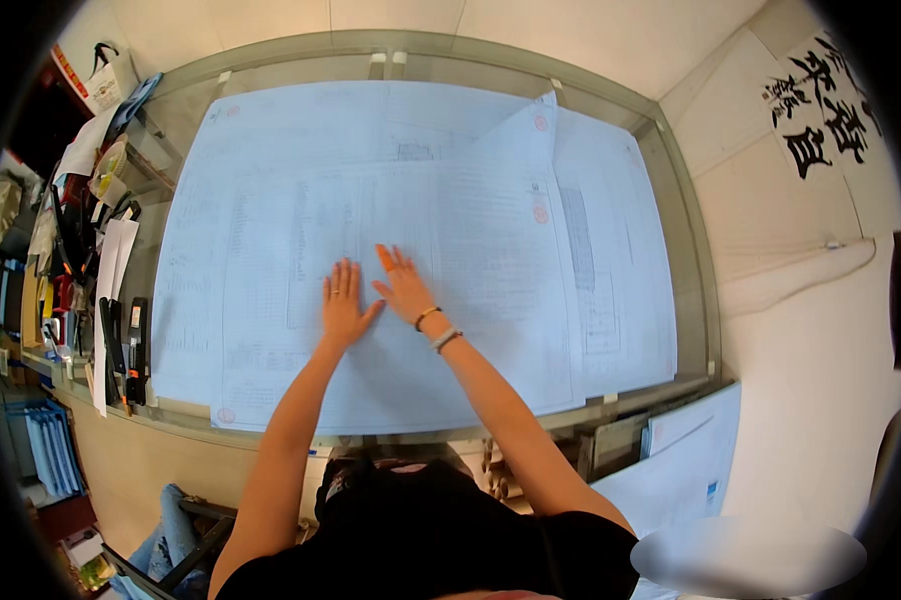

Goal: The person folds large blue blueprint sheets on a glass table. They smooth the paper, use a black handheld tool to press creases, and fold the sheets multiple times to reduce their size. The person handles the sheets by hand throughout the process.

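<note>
Large light-blue sheets printed with drawings and tables (271, 330) lie spread over one another on a glass-topped table (693, 300). Flat on the top sheet, near its middle, rests my left hand (345, 308), fingers stretched out and a ring on one of them. Just to its right, my right hand (407, 290) also lies on the paper with fingers extended. An orange cover (384, 257) sits on one of its fingers, and two bracelets (438, 330) circle that wrist. Neither hand grips anything. At the upper right, a sheet corner (542, 122) sticks up at an angle over the sheets beneath.
Along the table's left edge are a black stapler (113, 335), a black-and-orange tool (136, 345), white paper strips (117, 262) and cluttered stationery. More blue sheets (671, 460) stand below the right front corner. A chair (186, 560) with denim on it is at lower left.
</note>
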Motion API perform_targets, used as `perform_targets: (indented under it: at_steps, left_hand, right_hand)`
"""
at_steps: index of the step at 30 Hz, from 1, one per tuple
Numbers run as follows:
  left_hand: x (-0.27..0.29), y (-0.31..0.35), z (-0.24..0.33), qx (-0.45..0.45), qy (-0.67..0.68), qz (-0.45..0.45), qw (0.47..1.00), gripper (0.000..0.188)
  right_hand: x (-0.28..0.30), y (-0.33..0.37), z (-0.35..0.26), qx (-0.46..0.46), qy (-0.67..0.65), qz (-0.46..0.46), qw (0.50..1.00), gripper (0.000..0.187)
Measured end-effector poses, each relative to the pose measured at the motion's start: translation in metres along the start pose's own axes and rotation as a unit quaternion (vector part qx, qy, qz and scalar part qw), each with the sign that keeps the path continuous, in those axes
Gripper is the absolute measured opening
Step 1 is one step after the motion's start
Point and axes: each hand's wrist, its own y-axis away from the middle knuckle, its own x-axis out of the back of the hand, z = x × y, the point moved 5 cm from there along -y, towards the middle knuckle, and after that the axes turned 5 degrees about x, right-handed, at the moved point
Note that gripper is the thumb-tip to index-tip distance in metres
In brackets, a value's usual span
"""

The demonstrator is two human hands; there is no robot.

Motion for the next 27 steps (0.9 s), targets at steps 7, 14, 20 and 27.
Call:
perform_targets:
  at_steps: [7, 14, 20, 27]
  left_hand:
    - [-0.010, -0.021, 0.016, 0.008, 0.007, -0.006, 1.000, 0.089]
    - [0.001, -0.030, 0.026, 0.033, 0.011, -0.052, 0.998, 0.088]
    - [0.002, -0.036, 0.031, 0.047, -0.010, -0.080, 0.996, 0.086]
    - [-0.002, -0.037, 0.028, 0.054, -0.021, -0.091, 0.994, 0.086]
  right_hand:
    - [-0.017, -0.069, 0.042, 0.025, 0.001, -0.125, 0.992, 0.061]
    - [0.060, -0.123, 0.179, -0.014, 0.115, -0.046, 0.992, 0.060]
    - [0.113, -0.143, 0.257, -0.039, 0.164, -0.002, 0.986, 0.061]
    - [0.124, -0.133, 0.253, 0.032, 0.166, 0.032, 0.985, 0.064]
